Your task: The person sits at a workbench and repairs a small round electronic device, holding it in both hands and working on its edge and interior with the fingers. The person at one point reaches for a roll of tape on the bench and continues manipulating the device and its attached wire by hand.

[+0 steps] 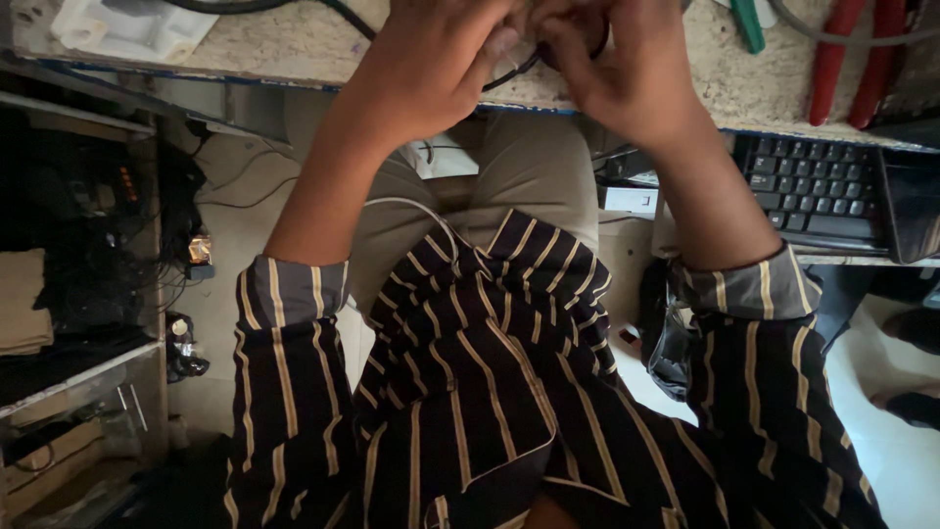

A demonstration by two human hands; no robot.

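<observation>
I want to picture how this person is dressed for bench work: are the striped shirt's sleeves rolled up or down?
Rolled up. Both cuffs are folded back near the elbows, leaving the forearms bare up to the hands.

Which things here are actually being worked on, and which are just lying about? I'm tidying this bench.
In hand:
left hand
right hand
black cable, pinched between both hands

Lying about:
red-handled pliers
green-handled tool
keyboard
white plastic tray

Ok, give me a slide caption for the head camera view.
Both hands, left and right, pinch a black cable at the workbench edge.
</observation>
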